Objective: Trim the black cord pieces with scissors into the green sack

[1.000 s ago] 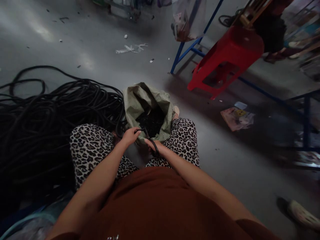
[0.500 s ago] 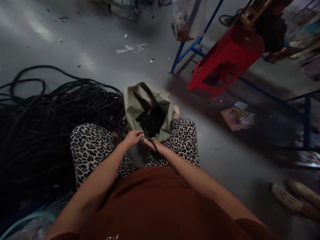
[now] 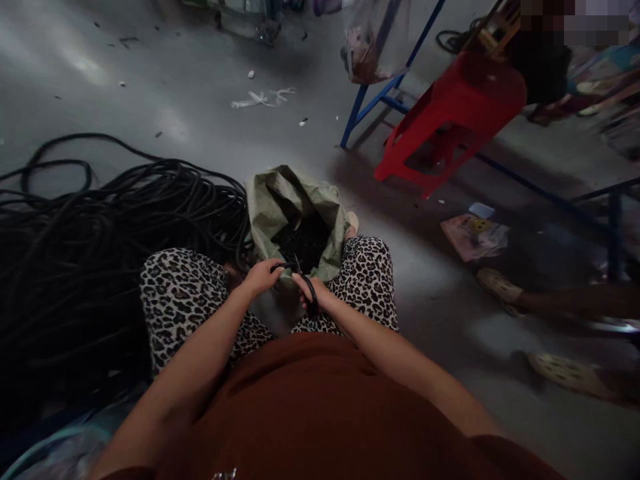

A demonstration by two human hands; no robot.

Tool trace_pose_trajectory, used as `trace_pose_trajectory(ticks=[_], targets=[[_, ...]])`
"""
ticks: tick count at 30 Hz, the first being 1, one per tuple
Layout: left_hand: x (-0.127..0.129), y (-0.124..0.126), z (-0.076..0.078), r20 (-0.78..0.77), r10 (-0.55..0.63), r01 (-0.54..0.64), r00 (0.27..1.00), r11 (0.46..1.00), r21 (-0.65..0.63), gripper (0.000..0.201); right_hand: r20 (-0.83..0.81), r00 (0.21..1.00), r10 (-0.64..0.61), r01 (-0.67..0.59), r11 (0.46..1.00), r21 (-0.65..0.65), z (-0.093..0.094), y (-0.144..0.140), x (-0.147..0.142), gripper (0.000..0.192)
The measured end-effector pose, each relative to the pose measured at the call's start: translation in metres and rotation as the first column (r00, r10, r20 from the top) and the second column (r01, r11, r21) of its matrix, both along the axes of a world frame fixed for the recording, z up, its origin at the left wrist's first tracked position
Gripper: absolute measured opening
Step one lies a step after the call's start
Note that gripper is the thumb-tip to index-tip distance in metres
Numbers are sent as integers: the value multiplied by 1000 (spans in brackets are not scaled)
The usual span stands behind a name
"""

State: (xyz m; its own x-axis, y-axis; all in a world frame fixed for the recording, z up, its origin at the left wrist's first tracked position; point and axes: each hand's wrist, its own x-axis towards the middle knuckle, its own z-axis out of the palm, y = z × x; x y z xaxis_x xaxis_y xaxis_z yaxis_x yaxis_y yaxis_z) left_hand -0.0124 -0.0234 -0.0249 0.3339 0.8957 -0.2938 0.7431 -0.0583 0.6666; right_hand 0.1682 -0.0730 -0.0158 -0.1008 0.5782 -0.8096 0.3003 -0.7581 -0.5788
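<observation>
- Our left hand (image 3: pixel 260 276) pinched one end of a short black cable (image 3: pixel 300 277).
- Our right hand (image 3: pixel 316 293) curled its fingers around the other end.
- Both forearms converged above the green sack (image 3: pixel 280 200), between our knees.
</observation>
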Motion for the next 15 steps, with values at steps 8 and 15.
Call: trace_pose_trajectory(ticks=[8,15], targets=[[2,5,-4,18,0,0,1000,1000,-19,39,87,995,51,-56,997,52,-8,-1,-1,56],[0,8,-3,-27,-3,1,1000,998,-57,39,164,982,91,-103,992,67,-9,0,-2,51]])
